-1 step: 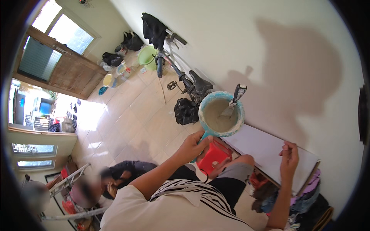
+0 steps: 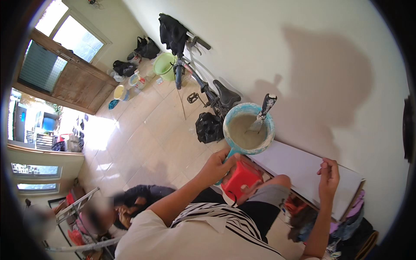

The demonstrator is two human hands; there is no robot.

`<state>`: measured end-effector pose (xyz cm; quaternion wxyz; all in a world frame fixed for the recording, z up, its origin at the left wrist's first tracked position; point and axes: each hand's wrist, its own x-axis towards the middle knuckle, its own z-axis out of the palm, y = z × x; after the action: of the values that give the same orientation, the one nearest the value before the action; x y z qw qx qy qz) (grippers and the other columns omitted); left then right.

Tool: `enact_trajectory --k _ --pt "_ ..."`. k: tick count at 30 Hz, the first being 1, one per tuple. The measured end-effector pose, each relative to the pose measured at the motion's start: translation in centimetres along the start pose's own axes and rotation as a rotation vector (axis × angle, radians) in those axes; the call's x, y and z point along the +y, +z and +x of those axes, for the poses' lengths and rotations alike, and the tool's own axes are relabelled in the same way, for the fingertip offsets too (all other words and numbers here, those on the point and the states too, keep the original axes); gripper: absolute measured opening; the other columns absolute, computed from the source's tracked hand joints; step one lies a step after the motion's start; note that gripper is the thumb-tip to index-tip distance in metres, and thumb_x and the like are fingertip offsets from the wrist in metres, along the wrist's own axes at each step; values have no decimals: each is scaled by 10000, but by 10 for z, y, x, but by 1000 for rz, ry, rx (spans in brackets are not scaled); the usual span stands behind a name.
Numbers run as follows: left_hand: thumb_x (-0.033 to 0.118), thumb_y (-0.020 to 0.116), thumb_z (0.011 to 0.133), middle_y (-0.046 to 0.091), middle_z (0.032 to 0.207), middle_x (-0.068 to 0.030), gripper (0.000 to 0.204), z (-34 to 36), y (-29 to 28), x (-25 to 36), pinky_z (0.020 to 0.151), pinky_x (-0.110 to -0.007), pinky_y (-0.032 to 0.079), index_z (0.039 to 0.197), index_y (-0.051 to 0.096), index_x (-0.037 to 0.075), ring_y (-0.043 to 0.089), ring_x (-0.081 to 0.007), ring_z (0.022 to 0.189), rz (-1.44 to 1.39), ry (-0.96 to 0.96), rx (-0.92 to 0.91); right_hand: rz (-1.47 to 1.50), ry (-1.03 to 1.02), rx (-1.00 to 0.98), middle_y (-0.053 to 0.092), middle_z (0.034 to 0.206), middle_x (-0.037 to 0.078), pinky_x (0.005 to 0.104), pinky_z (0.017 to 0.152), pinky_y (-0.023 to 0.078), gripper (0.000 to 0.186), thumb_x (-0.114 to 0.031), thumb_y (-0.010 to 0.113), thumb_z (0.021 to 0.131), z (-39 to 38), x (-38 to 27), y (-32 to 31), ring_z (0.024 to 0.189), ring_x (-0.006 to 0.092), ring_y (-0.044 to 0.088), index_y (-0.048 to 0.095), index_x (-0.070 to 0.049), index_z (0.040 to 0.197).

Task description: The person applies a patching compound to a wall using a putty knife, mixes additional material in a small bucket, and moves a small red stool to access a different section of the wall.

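My left hand [image 2: 219,167] is closed around the handle of a turquoise plastic dipper [image 2: 227,139], its rim crusted with dried white. Thick grey paste [image 2: 245,133] lies inside. A putty knife [image 2: 267,105] stands tilted in the paste, its black handle smeared with white leaning on the far right rim. My right hand [image 2: 329,175] hangs above a white board-like surface [image 2: 299,167]; its fingers are loosely bent with nothing visible in them. Just below my left hand is a red plastic thing [image 2: 242,177], shaped like a small stool, partly hidden.
A bicycle [image 2: 203,86] leans along the wall, near a black plastic bag [image 2: 209,128]. Farther off stand a green bucket [image 2: 164,67] and paint pails [image 2: 121,93]. Clothes [image 2: 305,216] lie beneath the board. People [image 2: 138,197] sit at lower left beside a metal ladder [image 2: 78,208].
My right hand has shifted slightly to the right. The shadow on the wall has moved a little left. My left hand keeps its hold on the dipper.
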<state>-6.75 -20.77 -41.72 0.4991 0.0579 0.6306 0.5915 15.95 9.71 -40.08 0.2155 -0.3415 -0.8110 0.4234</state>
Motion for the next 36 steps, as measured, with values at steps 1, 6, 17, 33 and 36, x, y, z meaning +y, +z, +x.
enact_trajectory --k 1,6,17,33,36 --pt "320 545 1046 543 654 -18 305 5 -19 -18 408 -252 390 1019 550 17 496 -93 414 2 31 -9 -26 -15 6 591 891 51 255 668 478 218 -178 556 1037 -3 6 19 706 101 554 624 1 1141" --pt "318 547 1044 547 678 -29 313 -7 -111 -72 413 -252 405 1033 558 5 499 -96 423 15 90 20 124 31 -33 624 919 59 255 666 483 256 -218 591 1025 25 23 145 733 110 578 620 -2 1160" --pt "355 574 1030 550 651 -36 361 -112 -305 -101 365 -262 365 978 566 -3 508 -115 403 -241 87 486 -181 -269 -244 619 792 26 251 642 467 178 -192 601 1015 39 -82 338 697 88 585 651 -26 1056" --pt "339 555 1039 542 665 -46 363 -57 -561 -30 353 -254 369 1026 548 -24 488 -128 383 -382 68 766 -186 -212 -676 651 876 192 431 755 518 212 -197 650 913 77 -66 707 834 364 650 637 14 927" --pt "327 555 1040 541 667 -49 351 -39 -616 6 355 -256 370 1021 550 -23 488 -127 383 -416 67 780 -185 -165 -681 655 884 196 441 748 515 223 -211 651 910 113 -132 773 832 376 647 632 11 915"
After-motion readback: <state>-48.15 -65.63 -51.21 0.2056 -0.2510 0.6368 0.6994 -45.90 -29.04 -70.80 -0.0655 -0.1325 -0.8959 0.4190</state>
